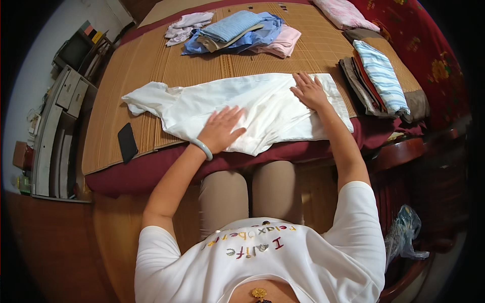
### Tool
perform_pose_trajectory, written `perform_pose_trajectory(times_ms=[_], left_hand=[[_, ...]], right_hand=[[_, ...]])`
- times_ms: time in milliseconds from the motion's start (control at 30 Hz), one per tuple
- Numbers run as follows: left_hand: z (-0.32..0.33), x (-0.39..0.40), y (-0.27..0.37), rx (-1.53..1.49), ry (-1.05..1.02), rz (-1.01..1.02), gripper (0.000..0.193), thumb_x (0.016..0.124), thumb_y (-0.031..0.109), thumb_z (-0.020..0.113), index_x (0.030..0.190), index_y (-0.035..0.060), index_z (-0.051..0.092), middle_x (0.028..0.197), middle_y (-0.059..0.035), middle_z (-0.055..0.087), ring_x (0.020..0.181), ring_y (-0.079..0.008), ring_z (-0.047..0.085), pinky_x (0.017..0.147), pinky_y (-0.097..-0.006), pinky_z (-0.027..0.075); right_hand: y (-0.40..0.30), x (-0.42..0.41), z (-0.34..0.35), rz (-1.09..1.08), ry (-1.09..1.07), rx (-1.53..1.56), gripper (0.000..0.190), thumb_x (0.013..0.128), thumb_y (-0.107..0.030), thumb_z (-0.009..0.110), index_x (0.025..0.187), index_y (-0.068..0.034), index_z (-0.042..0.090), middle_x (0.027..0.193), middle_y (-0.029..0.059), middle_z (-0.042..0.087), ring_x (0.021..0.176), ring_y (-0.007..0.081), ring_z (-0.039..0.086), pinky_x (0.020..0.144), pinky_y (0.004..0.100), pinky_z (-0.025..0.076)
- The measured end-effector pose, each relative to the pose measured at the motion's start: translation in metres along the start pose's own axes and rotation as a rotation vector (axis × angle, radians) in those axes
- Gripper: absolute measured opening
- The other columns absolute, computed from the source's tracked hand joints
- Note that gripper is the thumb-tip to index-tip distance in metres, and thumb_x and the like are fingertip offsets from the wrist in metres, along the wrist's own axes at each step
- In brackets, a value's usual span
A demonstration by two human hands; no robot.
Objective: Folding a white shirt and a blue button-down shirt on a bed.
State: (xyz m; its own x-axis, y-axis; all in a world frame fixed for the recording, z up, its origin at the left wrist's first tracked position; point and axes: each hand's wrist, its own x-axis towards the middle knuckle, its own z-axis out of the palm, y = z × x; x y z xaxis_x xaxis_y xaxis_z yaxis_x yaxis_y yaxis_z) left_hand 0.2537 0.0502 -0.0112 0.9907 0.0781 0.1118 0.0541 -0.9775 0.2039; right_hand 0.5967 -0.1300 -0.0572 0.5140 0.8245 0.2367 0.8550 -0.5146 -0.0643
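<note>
A white garment (212, 96) lies spread lengthwise across the near edge of the bed, with a sleeve-like part reaching left and a straight hem at the right. My left hand (221, 128), a pale bangle at its wrist, rests palm down on the cloth's near middle, fingers apart. Farther right, my right hand (310, 91) presses flat near the far edge of the same garment. Wrinkles run through the fabric between both hands. Neither hand grips anything.
A slatted mat (151, 68) covers the bed. Piled clothes (235, 26) and a crumpled pale garment (187, 28) lie at the back. Folded clothes (380, 75) stand right, by a pillow (415, 81). A black phone-like object (127, 142) lies left. A wooden chair (398, 153) stands right.
</note>
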Motion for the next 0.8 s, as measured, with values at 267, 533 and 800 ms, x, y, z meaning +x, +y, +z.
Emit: perform_pose_trajectory(times_ms=[267, 533, 800], left_hand=[[-0.008, -0.031, -0.105, 0.272, -0.119, -0.428, 0.073, 0.096, 0.06, 0.037, 0.155, 0.0184, 0.023, 0.162, -0.0116, 0.015, 0.15, -0.0291, 0.012, 0.119, -0.0507, 0.012], [-0.027, -0.003, -0.044, 0.229, -0.171, -0.658, 0.069, 0.097, 0.053, 0.042, 0.153, 0.0146, 0.029, 0.158, -0.0173, 0.026, 0.148, -0.0359, 0.017, 0.117, -0.0524, 0.017], [-0.014, 0.044, 0.15, -0.471, 0.224, 0.409, 0.062, 0.092, 0.028, 0.063, 0.145, 0.006, 0.042, 0.147, -0.0202, 0.04, 0.139, -0.0396, 0.033, 0.116, -0.0433, 0.025]], right_hand=[[0.015, -0.002, -0.001, -0.1, 0.032, -0.039, 0.066, 0.097, -0.056, 0.038, 0.149, -0.015, 0.037, 0.153, 0.0119, 0.037, 0.144, 0.025, 0.029, 0.118, 0.0463, 0.019], [0.019, -0.009, -0.003, -0.061, 0.047, -0.054, 0.066, 0.096, -0.056, 0.04, 0.147, -0.014, 0.039, 0.152, 0.0118, 0.039, 0.143, 0.025, 0.032, 0.118, 0.0465, 0.02], [-0.002, 0.0, -0.004, -0.055, 0.076, -0.039, 0.068, 0.096, -0.059, 0.038, 0.147, -0.015, 0.041, 0.15, 0.0112, 0.043, 0.141, 0.0244, 0.036, 0.117, 0.0475, 0.023]])
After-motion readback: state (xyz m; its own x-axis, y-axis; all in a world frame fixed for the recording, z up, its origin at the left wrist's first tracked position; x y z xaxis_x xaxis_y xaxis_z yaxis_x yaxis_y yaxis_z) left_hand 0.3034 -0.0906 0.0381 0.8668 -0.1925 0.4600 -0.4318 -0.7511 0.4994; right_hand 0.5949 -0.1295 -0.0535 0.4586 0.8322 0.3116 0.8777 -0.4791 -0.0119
